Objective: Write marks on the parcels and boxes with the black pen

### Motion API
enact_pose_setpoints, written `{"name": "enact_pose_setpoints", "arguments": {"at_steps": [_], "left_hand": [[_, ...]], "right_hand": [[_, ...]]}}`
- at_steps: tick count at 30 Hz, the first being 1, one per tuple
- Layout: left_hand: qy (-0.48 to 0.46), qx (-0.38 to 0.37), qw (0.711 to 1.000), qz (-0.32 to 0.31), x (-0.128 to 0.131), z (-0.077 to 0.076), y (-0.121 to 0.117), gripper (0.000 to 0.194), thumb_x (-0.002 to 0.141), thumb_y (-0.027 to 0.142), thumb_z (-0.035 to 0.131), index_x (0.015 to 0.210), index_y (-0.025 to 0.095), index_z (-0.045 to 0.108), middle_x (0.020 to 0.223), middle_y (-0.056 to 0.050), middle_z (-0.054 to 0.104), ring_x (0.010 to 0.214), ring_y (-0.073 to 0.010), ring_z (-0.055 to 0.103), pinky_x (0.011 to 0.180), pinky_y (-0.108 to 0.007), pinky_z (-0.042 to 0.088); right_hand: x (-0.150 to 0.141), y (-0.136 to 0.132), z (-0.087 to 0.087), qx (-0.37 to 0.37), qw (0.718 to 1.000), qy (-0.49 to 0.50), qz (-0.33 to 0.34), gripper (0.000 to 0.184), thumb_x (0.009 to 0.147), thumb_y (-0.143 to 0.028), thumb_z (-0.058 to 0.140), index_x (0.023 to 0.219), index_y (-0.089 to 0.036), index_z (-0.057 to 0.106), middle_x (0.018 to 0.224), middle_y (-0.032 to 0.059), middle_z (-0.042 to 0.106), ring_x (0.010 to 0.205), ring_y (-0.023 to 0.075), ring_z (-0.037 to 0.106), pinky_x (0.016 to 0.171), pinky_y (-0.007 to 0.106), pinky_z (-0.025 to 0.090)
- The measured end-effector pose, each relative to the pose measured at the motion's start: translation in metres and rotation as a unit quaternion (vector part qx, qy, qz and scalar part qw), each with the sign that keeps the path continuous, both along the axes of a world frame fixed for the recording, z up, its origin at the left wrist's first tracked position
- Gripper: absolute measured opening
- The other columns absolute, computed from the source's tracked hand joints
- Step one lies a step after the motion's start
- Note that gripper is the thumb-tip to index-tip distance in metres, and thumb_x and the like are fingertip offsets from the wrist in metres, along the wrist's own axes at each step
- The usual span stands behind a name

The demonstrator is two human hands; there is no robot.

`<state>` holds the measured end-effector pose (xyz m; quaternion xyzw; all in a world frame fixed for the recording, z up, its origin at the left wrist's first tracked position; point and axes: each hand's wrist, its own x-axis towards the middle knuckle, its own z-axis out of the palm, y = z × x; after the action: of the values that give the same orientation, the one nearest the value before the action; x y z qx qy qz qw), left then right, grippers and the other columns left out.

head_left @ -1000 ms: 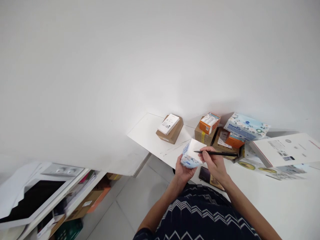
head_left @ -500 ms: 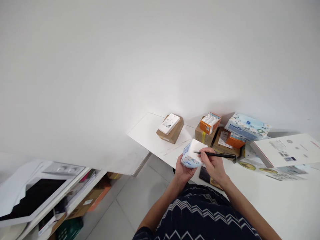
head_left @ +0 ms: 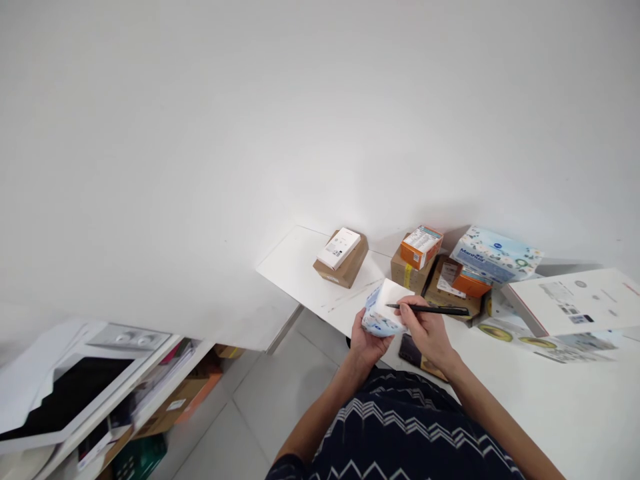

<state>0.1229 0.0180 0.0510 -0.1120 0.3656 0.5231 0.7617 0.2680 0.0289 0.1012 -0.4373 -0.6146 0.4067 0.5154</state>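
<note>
My left hand [head_left: 367, 342] is wrapped round a small white box with a blue pattern [head_left: 384, 308], held up just above the near edge of the white table [head_left: 575, 393]. My right hand [head_left: 425, 328] pinches a black pen [head_left: 435, 309], which lies level with its tip resting on the box's white top face. Both hands are closed. A dark phone-like slab [head_left: 417, 353] lies on the table right under my right hand.
On the table behind stand a brown carton with a white box on top [head_left: 341, 257], an orange box on a carton [head_left: 419, 247], a blue tissue box [head_left: 495, 255] and a large white flat box [head_left: 570, 300]. White shelves with cartons [head_left: 165, 393] are at lower left.
The pen has slid slightly left across the box top. Hands and box otherwise stay in place.
</note>
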Motion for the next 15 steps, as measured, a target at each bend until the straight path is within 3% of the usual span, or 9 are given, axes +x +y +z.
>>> {"name": "enact_pose_setpoints", "arguments": {"at_steps": [4, 7, 9, 11, 15], "left_hand": [[0.001, 0.004, 1.000, 0.002, 0.000, -0.004, 0.002, 0.041, 0.087, 0.043, 0.050, 0.112, 0.011, 0.059, 0.084, -0.009, 0.072, 0.076, -0.0237, 0.068, 0.063, -0.035, 0.053], [0.009, -0.017, 1.000, 0.022, -0.002, -0.008, 0.004, 0.040, 0.086, 0.042, 0.052, 0.113, 0.013, 0.059, 0.084, -0.008, 0.071, 0.076, -0.0236, 0.067, 0.065, -0.037, 0.053], [0.016, -0.038, 0.998, 0.042, -0.003, -0.011, 0.005, 0.036, 0.086, 0.041, 0.053, 0.111, 0.015, 0.059, 0.083, -0.006, 0.071, 0.076, -0.0228, 0.067, 0.067, -0.036, 0.052], [0.021, -0.057, 0.996, 0.060, -0.004, -0.012, 0.006, 0.032, 0.086, 0.039, 0.053, 0.107, 0.016, 0.060, 0.082, -0.005, 0.071, 0.076, -0.0221, 0.067, 0.069, -0.036, 0.052], [0.016, -0.064, 0.993, 0.101, -0.006, -0.013, 0.009, 0.024, 0.086, 0.035, 0.054, 0.101, 0.017, 0.061, 0.082, -0.004, 0.070, 0.077, -0.0210, 0.067, 0.074, -0.037, 0.051]], "right_hand": [[-0.002, 0.001, 0.000, -0.065, 0.987, 0.144, -0.030, 0.023, 0.091, -0.043, 0.053, 0.085, -0.021, 0.058, 0.061, -0.0020, 0.059, 0.052, 0.0118, 0.049, 0.051, 0.024, 0.040], [0.005, 0.009, -0.015, -0.131, 0.954, 0.262, -0.071, 0.023, 0.089, -0.044, 0.056, 0.084, -0.021, 0.056, 0.056, -0.0046, 0.056, 0.047, 0.0096, 0.047, 0.045, 0.022, 0.036], [0.014, 0.017, -0.037, -0.207, 0.912, 0.340, -0.100, 0.023, 0.084, -0.043, 0.063, 0.082, -0.020, 0.057, 0.056, -0.0046, 0.058, 0.046, 0.0080, 0.047, 0.042, 0.019, 0.035], [0.025, 0.025, -0.067, -0.314, 0.844, 0.413, -0.134, 0.021, 0.079, -0.036, 0.069, 0.080, -0.019, 0.059, 0.057, -0.0031, 0.061, 0.045, 0.0068, 0.049, 0.040, 0.016, 0.036], [0.048, 0.029, -0.130, -0.425, 0.787, 0.420, -0.152, 0.013, 0.079, -0.021, 0.066, 0.072, -0.016, 0.057, 0.054, 0.0011, 0.064, 0.041, 0.0077, 0.051, 0.036, 0.015, 0.040]]}}
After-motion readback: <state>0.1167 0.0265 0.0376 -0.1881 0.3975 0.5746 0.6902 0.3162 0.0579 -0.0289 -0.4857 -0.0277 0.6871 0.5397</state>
